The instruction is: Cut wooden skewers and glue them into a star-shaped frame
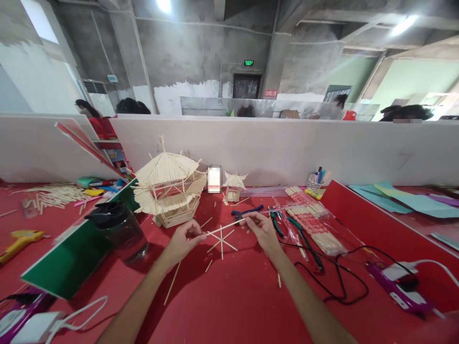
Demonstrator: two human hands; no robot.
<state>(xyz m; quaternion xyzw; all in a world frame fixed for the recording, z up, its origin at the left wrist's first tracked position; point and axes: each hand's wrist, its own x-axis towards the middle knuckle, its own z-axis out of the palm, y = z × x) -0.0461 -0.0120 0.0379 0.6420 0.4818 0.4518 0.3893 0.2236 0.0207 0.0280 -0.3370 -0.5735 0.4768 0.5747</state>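
Observation:
Between my two hands a thin wooden stick (225, 226) stretches across, pinched at its left end by my left hand (189, 237) and at its right end by my right hand (261, 229). Below it on the red table lies a star of crossed short sticks (221, 240). A loose stick (172, 283) rests under my left forearm, and a short piece (208, 265) lies near the star. Behind my hands stand a large stick-built pavilion model (168, 186) and a smaller pavilion model (234, 186). Blue-handled pliers (247, 211) lie just beyond my right hand.
Right of my hands are green-handled pliers (306, 239), packs of sticks (315, 222), a black cable (344, 282) and a purple power strip (398, 289). A dark water bottle (120, 231) stands left, near a green divider (71, 263). Beyond it lies a yellow glue gun (21, 241).

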